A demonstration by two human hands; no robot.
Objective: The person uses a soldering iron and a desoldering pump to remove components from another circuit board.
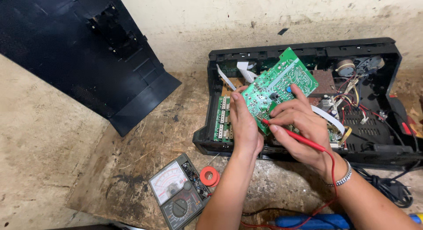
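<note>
A green circuit board point(282, 82) is tilted up above an open black device case point(304, 49). My left hand point(243, 124) grips the board's left lower edge, thumb on its solder side. My right hand point(302, 126) holds a red test probe point(293, 134) like a pen, its tip touching the board near the lower edge. A red lead point(332, 177) runs from the probe down past my wrist, which wears a metal bracelet point(343, 177).
An analog multimeter point(176, 192) with its side open lies on the worn wooden board, a red solder spool point(209, 175) beside it. A black cover panel point(83, 49) leans at the upper left. Inside the case are wires, ribbon cables point(227, 78) and a smaller green board point(222, 119). A blue handle point(308, 221) lies at the bottom.
</note>
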